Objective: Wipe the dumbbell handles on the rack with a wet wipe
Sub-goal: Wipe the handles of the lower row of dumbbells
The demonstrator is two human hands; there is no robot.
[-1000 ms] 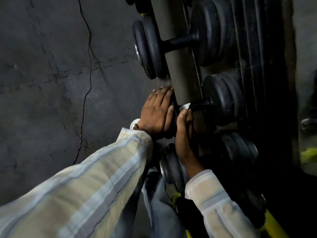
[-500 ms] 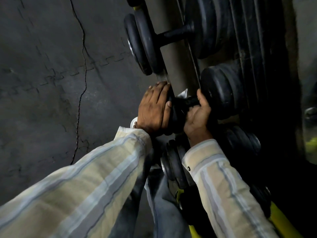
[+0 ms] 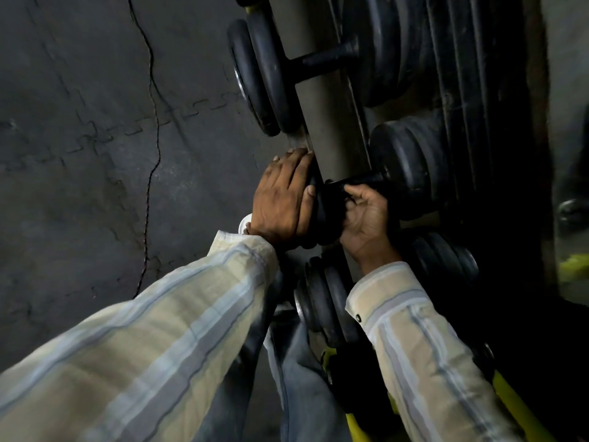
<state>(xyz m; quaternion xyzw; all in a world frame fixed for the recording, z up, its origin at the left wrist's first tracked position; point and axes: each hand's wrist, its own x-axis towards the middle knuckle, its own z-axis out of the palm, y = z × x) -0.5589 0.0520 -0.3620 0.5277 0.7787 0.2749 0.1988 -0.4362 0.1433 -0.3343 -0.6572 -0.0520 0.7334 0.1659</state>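
Observation:
The middle dumbbell lies across the grey rack rail (image 3: 331, 129), its dark handle (image 3: 366, 179) running to the far plates (image 3: 411, 173). My left hand (image 3: 280, 199) rests flat over the dumbbell's near plates, fingers fairly straight. My right hand (image 3: 366, 215) is turned palm up, with its fingers curled round the handle from below, next to the near plates. The wet wipe is hidden inside that grip and does not show.
Another dumbbell (image 3: 322, 63) sits above on the rail and a third (image 3: 322, 298) just below my hands. A yellow rack frame (image 3: 516, 406) runs at the lower right. Dark interlocking floor mats (image 3: 95, 138) with a long crack fill the left.
My right hand has rolled from on top of the handle to under it, palm now up. The white corner of the wipe seen earlier is now covered. My left hand stays put.

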